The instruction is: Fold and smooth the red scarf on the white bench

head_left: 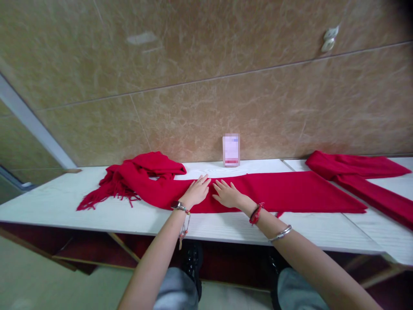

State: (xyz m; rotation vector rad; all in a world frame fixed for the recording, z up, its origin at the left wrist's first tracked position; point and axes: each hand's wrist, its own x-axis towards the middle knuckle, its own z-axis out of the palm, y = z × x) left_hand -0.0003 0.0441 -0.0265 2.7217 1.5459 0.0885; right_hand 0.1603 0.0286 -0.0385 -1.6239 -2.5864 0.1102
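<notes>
A red scarf [284,191] is spread lengthwise along a white tabletop. Its right part lies flat and smooth, while the left part is bunched up with a tasselled fringe. My left hand [198,190] rests palm down on the scarf near its middle, fingers stretched out, with a ring on one finger. Close beside it, my right hand [227,193] lies flat on the same cloth, fingers spread. Neither hand grips anything. A watch and beaded bracelets circle my left wrist; a red cord bracelet and a silver bangle are on my right arm.
Another red cloth [355,165], folded, lies at the right of the white tabletop [45,196]. A small upright box [231,150], blurred out, stands against the tiled wall [193,112]. A small white figure-shaped hook [330,39] is on the wall. Open compartments [90,249] show below the top.
</notes>
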